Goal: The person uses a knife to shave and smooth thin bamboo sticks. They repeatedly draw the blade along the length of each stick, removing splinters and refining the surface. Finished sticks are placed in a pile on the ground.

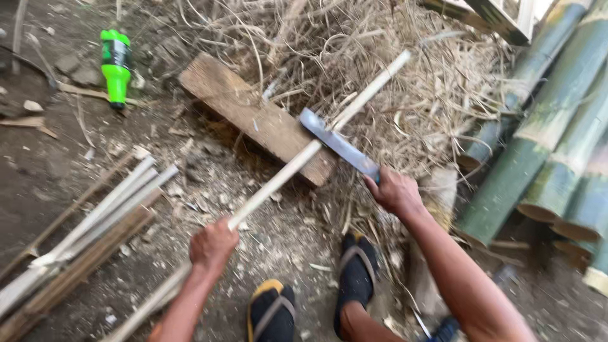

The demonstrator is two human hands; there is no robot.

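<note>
My left hand (212,247) grips a long pale bamboo strip (285,174) that runs diagonally from the lower left to the upper right. The strip rests across a worn wooden board (240,107) lying on the dirt. My right hand (394,190) is closed on the handle of a broad steel knife (335,140). Its blade lies against the strip just above the board's near end. Both my feet in dark sandals with orange edges (354,272) show at the bottom.
Several split bamboo strips (88,228) lie in a pile at the left. Thick green bamboo poles (544,145) are stacked at the right. Dry shavings and fibres (392,57) heap up behind the board. A green bottle (116,63) lies at the upper left.
</note>
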